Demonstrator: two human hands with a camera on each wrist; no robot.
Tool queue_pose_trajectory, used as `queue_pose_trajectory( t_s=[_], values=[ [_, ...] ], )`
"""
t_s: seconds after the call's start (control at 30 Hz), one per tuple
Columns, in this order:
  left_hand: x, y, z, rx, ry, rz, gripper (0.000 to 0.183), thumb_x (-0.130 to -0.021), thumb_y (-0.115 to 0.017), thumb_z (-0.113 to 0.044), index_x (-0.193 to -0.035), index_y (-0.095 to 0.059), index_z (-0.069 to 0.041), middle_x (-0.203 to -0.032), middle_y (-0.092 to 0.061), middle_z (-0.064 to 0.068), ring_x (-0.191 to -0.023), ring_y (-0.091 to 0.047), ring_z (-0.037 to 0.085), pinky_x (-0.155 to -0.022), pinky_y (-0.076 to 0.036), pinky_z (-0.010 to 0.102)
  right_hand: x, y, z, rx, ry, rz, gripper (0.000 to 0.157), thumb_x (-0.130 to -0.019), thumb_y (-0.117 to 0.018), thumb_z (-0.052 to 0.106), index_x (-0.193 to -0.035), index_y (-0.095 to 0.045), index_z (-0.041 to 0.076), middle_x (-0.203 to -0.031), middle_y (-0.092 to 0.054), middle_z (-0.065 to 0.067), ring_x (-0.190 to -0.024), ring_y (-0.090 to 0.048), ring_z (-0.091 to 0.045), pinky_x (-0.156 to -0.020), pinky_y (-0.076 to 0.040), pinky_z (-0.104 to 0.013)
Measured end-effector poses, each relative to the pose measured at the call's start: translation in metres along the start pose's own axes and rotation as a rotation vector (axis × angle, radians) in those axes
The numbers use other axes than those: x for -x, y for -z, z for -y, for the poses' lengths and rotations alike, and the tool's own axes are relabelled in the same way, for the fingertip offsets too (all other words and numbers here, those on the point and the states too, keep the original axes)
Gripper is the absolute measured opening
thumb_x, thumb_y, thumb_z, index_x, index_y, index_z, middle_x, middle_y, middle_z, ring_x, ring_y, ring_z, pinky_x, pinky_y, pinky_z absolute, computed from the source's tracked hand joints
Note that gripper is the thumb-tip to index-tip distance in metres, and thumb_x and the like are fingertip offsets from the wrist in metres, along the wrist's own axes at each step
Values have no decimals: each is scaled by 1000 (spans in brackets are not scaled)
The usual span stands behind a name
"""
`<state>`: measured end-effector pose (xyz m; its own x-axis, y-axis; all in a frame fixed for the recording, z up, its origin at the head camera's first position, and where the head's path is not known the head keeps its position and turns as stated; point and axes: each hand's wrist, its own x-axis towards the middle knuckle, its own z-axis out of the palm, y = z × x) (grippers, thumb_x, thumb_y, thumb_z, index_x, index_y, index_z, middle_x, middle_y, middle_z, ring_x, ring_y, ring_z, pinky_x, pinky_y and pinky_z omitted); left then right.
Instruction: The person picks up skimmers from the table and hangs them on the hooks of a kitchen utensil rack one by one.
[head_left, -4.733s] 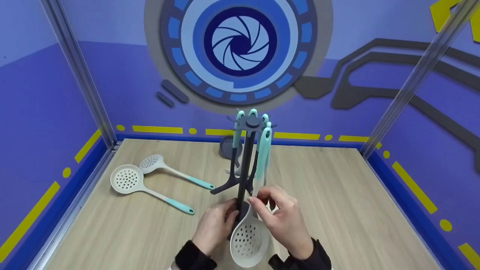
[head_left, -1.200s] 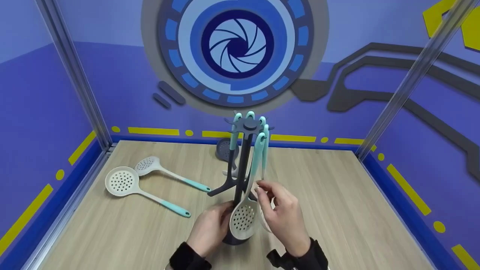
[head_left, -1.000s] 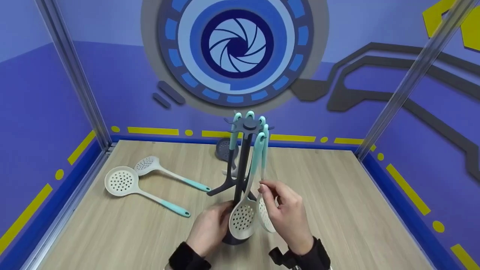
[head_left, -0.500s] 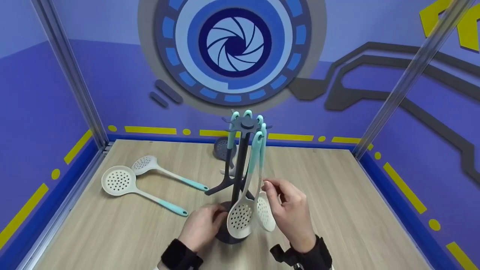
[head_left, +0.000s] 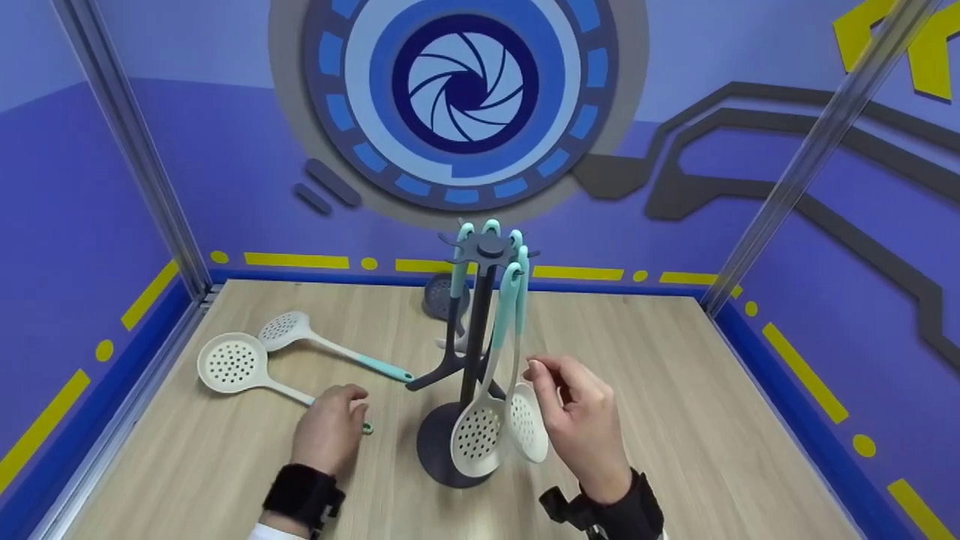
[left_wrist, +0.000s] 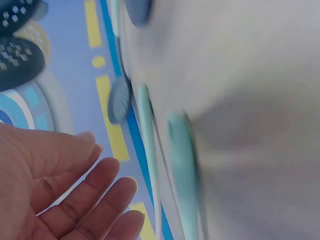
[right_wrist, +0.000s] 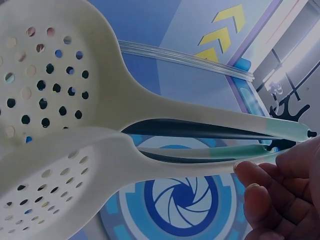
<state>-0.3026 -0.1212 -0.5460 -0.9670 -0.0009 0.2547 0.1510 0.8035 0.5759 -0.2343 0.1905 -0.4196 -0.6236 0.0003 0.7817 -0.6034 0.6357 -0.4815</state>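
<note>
My left hand is over the turquoise handle of a cream skimmer lying on the table, covering part of that handle; in the left wrist view its fingers are relaxed, apart from the blurred handle. My right hand, fingers loosely bent, is beside the shaft of a cream perforated spoon hanging from the dark utensil stand. Its fingertips are right at that shaft in the right wrist view and grip nothing. Another perforated spoon hangs in front of the stand's post.
A second skimmer lies behind the first on the wooden table. Dark utensils with turquoise handles hang at the stand's far side. Behind it is a dark perforated head. Blue walls enclose the back and sides.
My left hand has let go of the stand and moved left to the skimmer's handle. The right hand's hold on the spoon's shaft has loosened; both perforated spoons now hang from the stand.
</note>
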Motion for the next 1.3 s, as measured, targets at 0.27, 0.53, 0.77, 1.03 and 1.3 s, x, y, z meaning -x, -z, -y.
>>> queue_pose_trajectory(
  t_s=[0.27, 0.53, 0.77, 1.03, 1.3],
  values=[
    [-9, 7, 35, -77, 7, 46, 33, -83, -59, 11, -106, -73, -7, -104, -72, 11, -102, -67, 32, -84, -55, 47, 0, 0, -1, -1, 25, -6, 17, -92, -67, 4, -97, -71, 20, -83, -71, 11, -60, -49, 2, -51, -38, -10],
    [-15, 4, 51, -102, -29, 52, 37, -74, -60, 16, -98, -75, -8, -101, -72, 10, -100, -63, 32, -83, -54, 46, 0, -1, -2, -3, 19, -8, 17, -92, -68, 4, -98, -71, 20, -83, -71, 11, -62, -52, 1, -51, -39, -11],
    [-19, 7, 55, -97, -5, 83, 35, -72, -60, 17, -92, -74, -8, -97, -72, 9, -102, -62, 33, -86, -52, 48, 1, -1, -3, 13, 15, 0, 17, -92, -68, 5, -98, -71, 21, -84, -71, 12, -61, -49, 2, -52, -38, -10],
    [-20, 10, 54, -92, 19, 96, 34, -75, -59, 16, -94, -75, -8, -97, -72, 9, -103, -61, 32, -87, -51, 48, 0, -1, -3, 10, 25, -2, 18, -92, -68, 4, -98, -71, 20, -84, -71, 11, -61, -50, 2, -52, -38, -10],
    [-20, 9, 56, -99, -1, 75, 36, -74, -59, 18, -92, -73, -10, -93, -70, 8, -97, -61, 30, -83, -51, 47, 1, -2, -4, -9, 17, 5, 17, -92, -68, 3, -100, -72, 17, -85, -72, 10, -64, -56, 1, -52, -40, -11]
  ],
)
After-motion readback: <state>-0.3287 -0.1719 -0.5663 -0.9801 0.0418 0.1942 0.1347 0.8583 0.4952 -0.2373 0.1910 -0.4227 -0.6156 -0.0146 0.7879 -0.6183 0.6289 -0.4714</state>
